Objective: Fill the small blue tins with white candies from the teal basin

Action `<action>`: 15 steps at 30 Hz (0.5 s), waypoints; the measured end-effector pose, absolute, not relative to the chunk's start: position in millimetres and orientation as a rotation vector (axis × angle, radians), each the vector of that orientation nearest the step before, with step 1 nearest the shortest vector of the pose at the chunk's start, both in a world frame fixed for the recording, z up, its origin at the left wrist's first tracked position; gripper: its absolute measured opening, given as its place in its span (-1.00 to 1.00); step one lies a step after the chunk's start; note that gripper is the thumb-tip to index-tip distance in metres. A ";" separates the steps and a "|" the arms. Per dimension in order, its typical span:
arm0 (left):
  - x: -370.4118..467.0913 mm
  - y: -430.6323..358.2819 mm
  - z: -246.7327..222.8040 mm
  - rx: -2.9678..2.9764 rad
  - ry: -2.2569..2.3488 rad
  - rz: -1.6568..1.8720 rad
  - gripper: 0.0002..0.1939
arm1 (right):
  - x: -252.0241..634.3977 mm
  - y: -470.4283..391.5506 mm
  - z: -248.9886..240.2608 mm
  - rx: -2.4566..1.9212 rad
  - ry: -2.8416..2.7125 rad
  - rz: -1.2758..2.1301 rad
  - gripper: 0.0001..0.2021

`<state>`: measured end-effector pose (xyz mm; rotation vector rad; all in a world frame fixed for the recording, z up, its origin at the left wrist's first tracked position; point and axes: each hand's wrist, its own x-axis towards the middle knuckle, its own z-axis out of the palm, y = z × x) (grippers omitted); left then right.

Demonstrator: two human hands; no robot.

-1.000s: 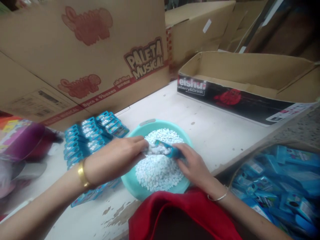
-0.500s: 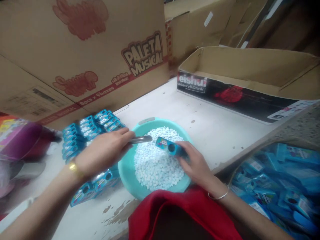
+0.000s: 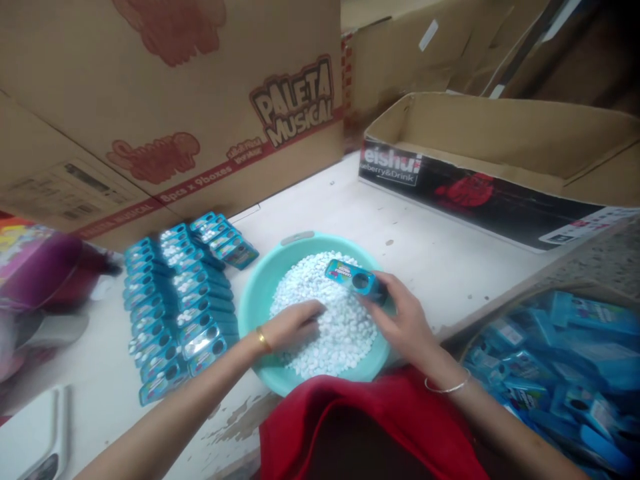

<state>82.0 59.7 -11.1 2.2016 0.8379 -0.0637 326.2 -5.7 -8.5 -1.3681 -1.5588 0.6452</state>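
My right hand point(image 3: 403, 313) grips a small blue candy box point(image 3: 353, 277), tilted over the right side of a turquoise basin point(image 3: 257, 353). The box has a round dark window and a printed label. Small white candies point(image 3: 345, 340) fill much of the basin. My left hand point(image 3: 295, 325) is closed, its fingertips sunk among them. The slim metal scoop it held a moment ago is hidden there. Left of the basin stand rows of similar blue boxes point(image 3: 205, 313), several showing white candies on top.
A large brown carton point(image 3: 210, 133) stands behind the boxes. An open shallow carton point(image 3: 450, 193) is at the back right. Many blue boxes point(image 3: 530, 393) lie in a container at the lower right. A white device point(image 3: 40, 427) and a purple object point(image 3: 55, 277) are at the left.
My left hand has moved right and down from above the basin's left rim into the candies, and its metal scoop has gone out of sight. The right hand still holds the candy box.
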 end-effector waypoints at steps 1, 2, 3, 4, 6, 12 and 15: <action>76.8 60.1 -2.0 2.192 0.834 -0.043 -0.80 | 326.8 -5.6 -8.9 -1.374 -1.558 0.641 -0.71; 71.4 60.4 8.3 2.186 0.836 -0.017 -0.79 | 327.2 -5.3 -9.1 -1.377 -1.559 0.636 -0.70; 66.3 60.5 19.9 2.183 0.843 0.010 -0.77 | 327.5 -5.1 -9.3 -1.375 -1.563 0.633 -0.70; 61.7 60.5 32.6 2.182 0.851 0.034 -0.76 | 327.7 -4.8 -9.4 -1.372 -1.572 0.632 -0.70; 54.9 60.9 59.8 2.195 0.877 0.080 -0.77 | 327.3 -4.3 -9.8 -1.364 -1.602 0.635 -0.69; 57.4 67.8 126.5 2.432 0.895 -0.011 -0.78 | 318.8 -6.1 -12.9 -1.276 -1.740 0.609 -0.60; 68.3 70.1 144.2 2.604 0.896 -0.209 -0.78 | 312.9 -8.1 -13.6 -1.235 -1.772 0.603 -0.56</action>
